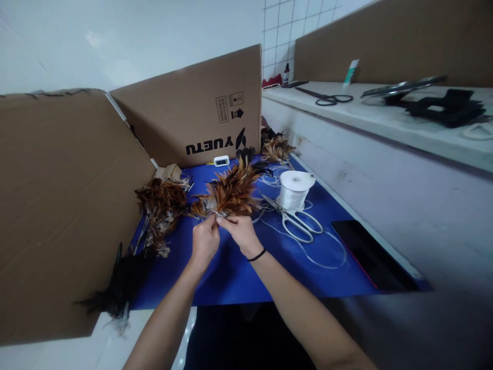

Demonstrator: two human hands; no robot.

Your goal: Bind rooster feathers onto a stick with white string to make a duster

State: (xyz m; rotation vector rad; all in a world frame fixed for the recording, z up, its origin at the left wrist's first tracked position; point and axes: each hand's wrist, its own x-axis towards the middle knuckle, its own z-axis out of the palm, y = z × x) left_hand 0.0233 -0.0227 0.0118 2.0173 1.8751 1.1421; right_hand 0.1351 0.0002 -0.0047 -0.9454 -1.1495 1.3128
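Note:
A bundle of brown and black feathers [234, 192] lies over the blue table in front of me, its pale quill end toward my body. My left hand [206, 239] is closed in a pinch at that pale end. Right beside it, my right hand [241, 234], with a black band at the wrist, pinches the same end with thumb and finger. The exact grip between the fingertips is too small to make out. To the right, silver scissors [295, 218] rest against a spool of clear cord [292, 192], with loose loops of cord around them.
Brown feathers [162, 205] pile up at the left, with black feathers [125, 280] over the near-left edge. A dark tablet [375, 254] lies at the right. Cardboard panels [192, 108] stand behind and left. A white ledge [385, 118] at right bears black scissors [327, 97].

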